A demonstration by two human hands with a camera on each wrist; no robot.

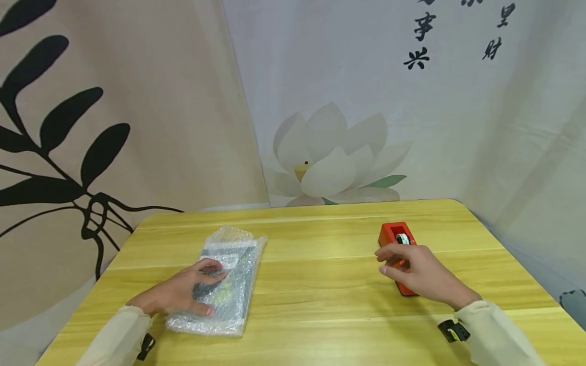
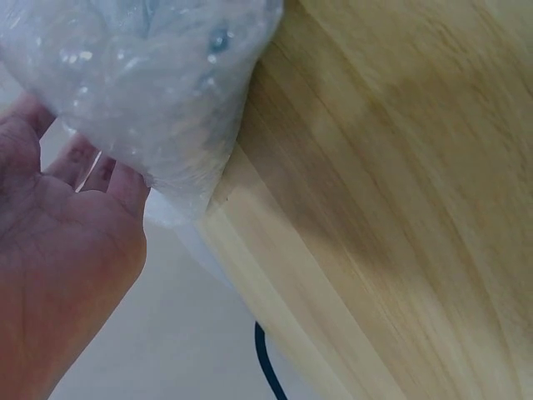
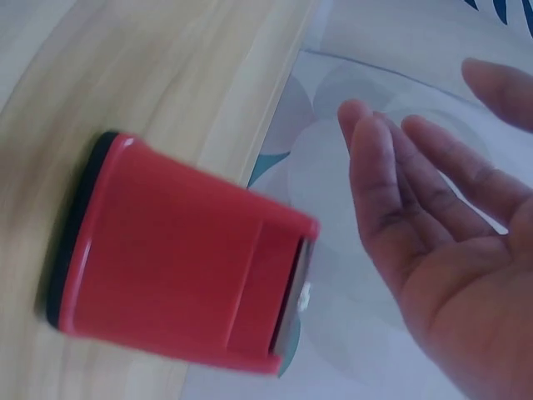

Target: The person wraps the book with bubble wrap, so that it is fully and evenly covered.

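Observation:
A flat package in bubble wrap (image 1: 232,292) lies on the left half of the wooden table. Over its left side reaches my left hand (image 1: 185,288), thumb and fingers spread; whether they touch the wrap I cannot tell. In the left wrist view the bubble wrap (image 2: 158,92) partly hides the fingers of that hand (image 2: 71,221). To the right stands a red tape dispenser (image 1: 392,231) with a small roll of tape. My right hand (image 1: 423,269) hovers over it, fingers loosely bent, and hides part of it. In the right wrist view, a gap separates the red dispenser (image 3: 179,250) from the hand (image 3: 441,225).
The wooden table (image 1: 316,284) has rounded far corners. Behind it hangs a pale cloth (image 1: 339,66) printed with a lotus and characters. A beige cloth (image 1: 183,101) with dark leaves hangs at the left.

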